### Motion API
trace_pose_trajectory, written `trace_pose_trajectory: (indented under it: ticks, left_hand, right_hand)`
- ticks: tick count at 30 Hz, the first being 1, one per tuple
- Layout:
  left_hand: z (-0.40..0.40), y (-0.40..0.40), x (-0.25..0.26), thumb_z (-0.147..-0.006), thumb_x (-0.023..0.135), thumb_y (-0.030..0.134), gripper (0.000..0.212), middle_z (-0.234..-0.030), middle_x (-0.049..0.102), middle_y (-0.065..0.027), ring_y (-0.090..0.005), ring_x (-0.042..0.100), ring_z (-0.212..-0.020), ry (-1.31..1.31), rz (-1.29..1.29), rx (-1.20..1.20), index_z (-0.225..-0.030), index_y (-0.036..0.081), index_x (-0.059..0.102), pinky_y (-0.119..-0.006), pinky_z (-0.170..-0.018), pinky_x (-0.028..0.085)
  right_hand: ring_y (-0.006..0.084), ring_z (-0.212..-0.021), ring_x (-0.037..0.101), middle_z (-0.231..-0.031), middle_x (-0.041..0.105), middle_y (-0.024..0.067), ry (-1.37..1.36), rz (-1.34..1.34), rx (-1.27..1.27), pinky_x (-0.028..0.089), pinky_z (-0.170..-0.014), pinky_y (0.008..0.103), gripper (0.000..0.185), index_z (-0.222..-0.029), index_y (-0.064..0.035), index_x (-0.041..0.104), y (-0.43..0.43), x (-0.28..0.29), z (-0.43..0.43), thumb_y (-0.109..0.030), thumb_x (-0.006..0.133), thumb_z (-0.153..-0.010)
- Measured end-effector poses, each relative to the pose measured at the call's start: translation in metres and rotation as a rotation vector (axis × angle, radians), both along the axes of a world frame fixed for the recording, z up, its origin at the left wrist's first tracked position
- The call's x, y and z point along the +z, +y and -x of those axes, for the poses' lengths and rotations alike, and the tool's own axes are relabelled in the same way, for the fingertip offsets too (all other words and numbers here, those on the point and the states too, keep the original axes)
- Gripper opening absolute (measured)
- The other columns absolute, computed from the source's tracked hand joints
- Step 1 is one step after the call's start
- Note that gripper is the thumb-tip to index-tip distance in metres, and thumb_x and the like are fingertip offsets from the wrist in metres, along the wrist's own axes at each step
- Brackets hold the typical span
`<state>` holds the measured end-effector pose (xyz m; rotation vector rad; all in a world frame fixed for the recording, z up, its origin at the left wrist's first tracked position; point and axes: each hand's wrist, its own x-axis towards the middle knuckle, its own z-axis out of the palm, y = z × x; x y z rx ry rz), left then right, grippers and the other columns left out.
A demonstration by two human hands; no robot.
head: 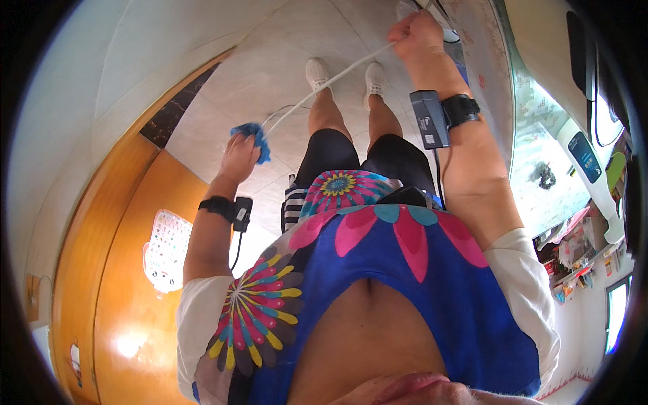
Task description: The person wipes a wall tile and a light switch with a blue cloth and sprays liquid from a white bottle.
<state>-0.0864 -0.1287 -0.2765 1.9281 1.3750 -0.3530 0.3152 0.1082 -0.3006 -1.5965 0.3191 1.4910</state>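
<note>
My left hand (240,157) is closed on a crumpled blue cloth (261,144), low at the left over the floor. A white cord (349,69) runs from the cloth up to my right hand (418,36), at the top right, where the fingers are curled round it. Between the hands the cord is stretched nearly straight and looks doubled near the cloth. Whether the cloth wraps round the cord or only touches it, I cannot tell. Something clear and thin, like plastic, shows just above my right hand.
An orange wooden door (147,243) with a white sticker sheet (169,251) stands at the left. Grey floor tiles (273,66) lie around my white shoes (318,73). A table with a patterned cover (536,152) is at the right, near my right arm, with shelves of goods beyond.
</note>
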Motion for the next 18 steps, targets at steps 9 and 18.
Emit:
trace_pose_trajectory:
  ticks: [9, 18]
  left_hand:
    - [-0.086, 0.107, -0.005, -0.095, 0.048, 0.023, 0.027, -0.094, 0.061, -0.0204, -0.0328, 0.059, -0.089, -0.524, 0.282, 0.384, -0.104, -0.002, 0.056, -0.037, -0.079, 0.046]
    - [0.030, 0.066, -0.012, -0.097, 0.047, 0.023, 0.030, -0.100, 0.064, -0.0077, -0.0159, 0.058, -0.089, -0.420, 0.173, 0.846, -0.112, 0.000, 0.060, -0.031, -0.082, 0.045]
  right_hand:
    - [0.0119, -0.043, 0.020, -0.055, 0.026, -0.0030, 0.146, -0.045, -0.166, 0.014, -0.039, 0.0260, 0.028, -0.066, -0.0129, 0.035, -0.002, 0.017, -0.011, -0.018, 0.042, -0.092]
    - [0.0115, -0.045, 0.021, -0.056, 0.029, -0.0026, 0.246, -0.043, -0.007, 0.015, -0.039, 0.0252, 0.029, -0.064, -0.0128, 0.036, 0.000, 0.037, -0.035, -0.016, 0.041, -0.092]
